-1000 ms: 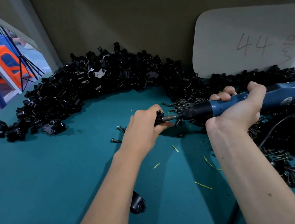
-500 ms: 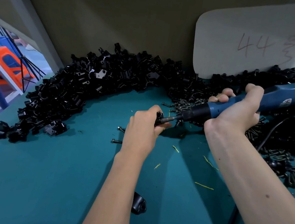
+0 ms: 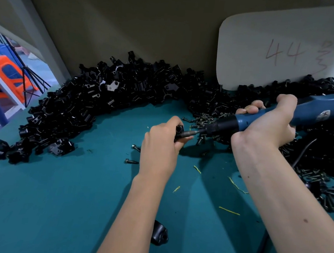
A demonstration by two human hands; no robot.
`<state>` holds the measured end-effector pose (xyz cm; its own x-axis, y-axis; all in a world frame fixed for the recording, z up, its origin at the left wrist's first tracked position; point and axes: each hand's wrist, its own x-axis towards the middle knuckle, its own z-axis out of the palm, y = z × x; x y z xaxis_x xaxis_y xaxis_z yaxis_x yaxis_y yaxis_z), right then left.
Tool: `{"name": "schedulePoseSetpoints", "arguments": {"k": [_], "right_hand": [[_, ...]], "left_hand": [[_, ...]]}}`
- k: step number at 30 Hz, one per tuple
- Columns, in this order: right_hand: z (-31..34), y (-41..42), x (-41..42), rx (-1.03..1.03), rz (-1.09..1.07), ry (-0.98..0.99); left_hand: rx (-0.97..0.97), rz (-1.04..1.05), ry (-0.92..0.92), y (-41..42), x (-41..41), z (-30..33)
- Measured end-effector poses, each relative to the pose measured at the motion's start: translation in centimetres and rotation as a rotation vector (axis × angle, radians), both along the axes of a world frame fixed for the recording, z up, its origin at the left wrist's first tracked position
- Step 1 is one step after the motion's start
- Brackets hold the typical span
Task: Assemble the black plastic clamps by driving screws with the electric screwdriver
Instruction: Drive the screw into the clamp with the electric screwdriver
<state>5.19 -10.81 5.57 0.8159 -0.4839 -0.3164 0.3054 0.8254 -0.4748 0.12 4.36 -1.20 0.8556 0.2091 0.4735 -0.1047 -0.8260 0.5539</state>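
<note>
My left hand grips a small black plastic clamp above the teal table, most of the clamp hidden by my fingers. My right hand holds the blue electric screwdriver, which lies nearly level and points left. Its metal bit touches the clamp's right side beside my left thumb. A long heap of black clamps curves along the back wall. Loose dark screws lie piled just behind the screwdriver's black nose.
Two single screws lie on the teal mat left of my left wrist. One black clamp sits near the front beside my left forearm. A white card marked 44 leans on the wall. The screwdriver's cable runs down the right.
The screwdriver's rear end has dipped slightly and my right hand has shifted a little. The bit stays at the clamp in my left hand.
</note>
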Motion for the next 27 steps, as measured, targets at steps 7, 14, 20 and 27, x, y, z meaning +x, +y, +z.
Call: {"name": "schedulePoseSetpoints", "arguments": {"k": [7, 14, 20, 27], "right_hand": [[0.6, -1.0, -0.1, 0.020, -0.011, 0.049], [0.8, -1.6, -0.1, 0.021, -0.014, -0.041], [1.2, -1.8, -0.1, 0.007, 0.028, -0.056], [1.8, -3.8, 0.5, 0.230, 0.299, -0.142]], "left_hand": [[0.052, 0.045, -0.091, -1.1, -0.4, 0.6], [0.049, 0.067, -0.119, -1.8, -0.3, 0.7], [0.098, 0.043, -0.191, -1.4, -0.2, 1.0], [-0.143, 0.027, -0.322, 1.9, 0.0, 1.3]]}}
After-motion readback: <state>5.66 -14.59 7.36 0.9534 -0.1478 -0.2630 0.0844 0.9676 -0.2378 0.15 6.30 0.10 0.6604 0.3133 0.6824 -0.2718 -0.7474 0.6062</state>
